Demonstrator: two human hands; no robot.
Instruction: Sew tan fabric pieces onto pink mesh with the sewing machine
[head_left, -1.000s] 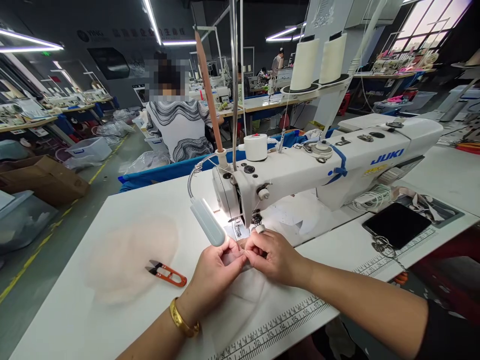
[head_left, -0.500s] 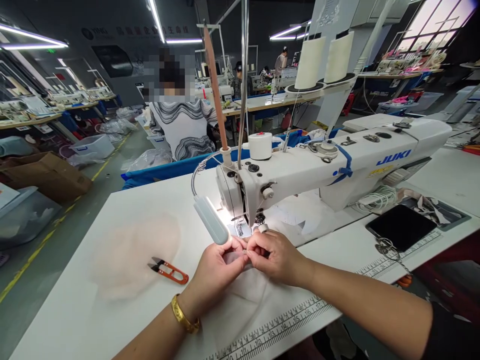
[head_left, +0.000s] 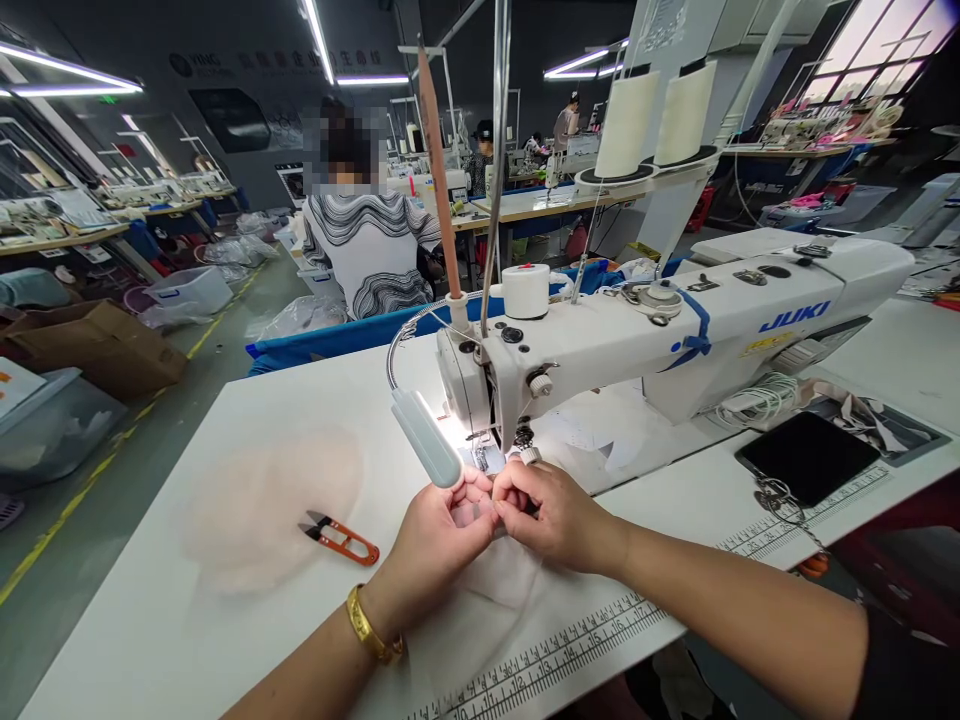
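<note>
Sheer pale fabric [head_left: 506, 580] hangs from my fingertips onto the white table, just in front of the needle area of the white sewing machine [head_left: 585, 350]. My left hand [head_left: 450, 520] pinches its edge between thumb and fingers. Touching it on the right, my right hand [head_left: 547, 510] is closed on the same edge, thumb against forefinger. Orange thread snips [head_left: 345, 540] lie left of my left hand, their blades over a pile of sheer, pale pink fabric [head_left: 262, 510]. The lit grey lamp [head_left: 426, 438] hangs just above my left fingers.
A black phone [head_left: 808, 458] with a chain lies at the right. Printed ruler marks [head_left: 555, 655] run along the table's front edge. Thread cones [head_left: 628, 125] stand behind the machine. A person in a patterned top [head_left: 367, 250] sits beyond the table, facing away.
The view has shifted slightly. My left fingers are spread a little more at the fabric edge, while my right hand keeps nearly the same pinch.
</note>
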